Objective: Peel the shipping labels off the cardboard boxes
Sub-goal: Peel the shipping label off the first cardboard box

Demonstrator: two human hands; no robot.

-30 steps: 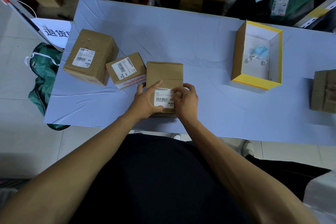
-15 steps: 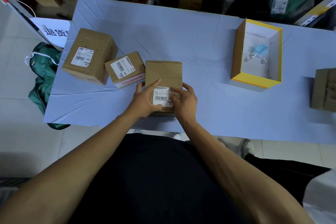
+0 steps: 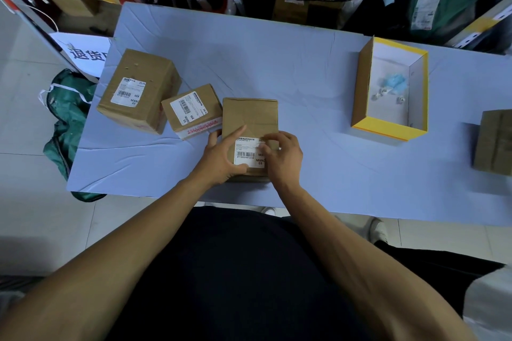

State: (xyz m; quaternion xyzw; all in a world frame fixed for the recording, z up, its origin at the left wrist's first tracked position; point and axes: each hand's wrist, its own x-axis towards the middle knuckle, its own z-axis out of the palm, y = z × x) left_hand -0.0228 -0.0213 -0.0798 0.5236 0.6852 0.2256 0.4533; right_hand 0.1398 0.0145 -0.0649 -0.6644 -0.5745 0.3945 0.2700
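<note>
Left hand (image 3: 221, 156) has its grip clamped on the near cardboard box (image 3: 250, 122) at the desk's (image 3: 304, 86) front edge, thumb pressed on the shipping label's (image 3: 248, 153) lower corner, while the right hand's (image 3: 282, 156) fingertips (image 3: 264, 149) pinch at the label's right edge, over the bold "MXRC 03". Barcode there reads roughly "ST1000246…", the rest too small! To the left, two more labelled boxes, the larger (image 3: 138, 90) showing "MX" and "MXRC 03", the smaller (image 3: 191, 109) touching the held box.
</note>
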